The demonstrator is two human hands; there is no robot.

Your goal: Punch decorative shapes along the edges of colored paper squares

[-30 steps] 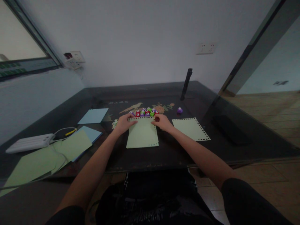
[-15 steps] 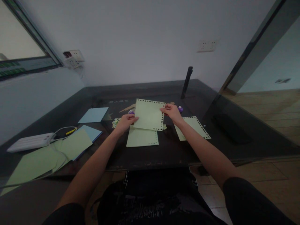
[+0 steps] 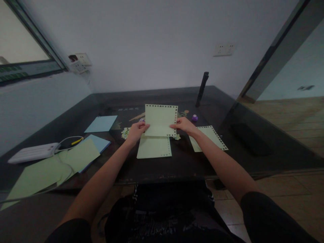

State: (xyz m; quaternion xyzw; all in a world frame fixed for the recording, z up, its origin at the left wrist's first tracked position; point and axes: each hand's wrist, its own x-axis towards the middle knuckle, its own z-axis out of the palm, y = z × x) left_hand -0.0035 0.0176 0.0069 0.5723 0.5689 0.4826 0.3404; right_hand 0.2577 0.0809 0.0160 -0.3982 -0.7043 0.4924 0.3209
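The raised green sheet [image 3: 161, 118] covers the far part of the lower sheet [image 3: 154, 148] and some of a small purple object [image 3: 141, 119], and behind it some fingertips of both hands [image 3: 137, 131] are hidden. The right forearm [image 3: 217, 158] covers part of the right-hand sheet [image 3: 215, 136]. The pale cable [image 3: 32, 195] is cut by the left edge.
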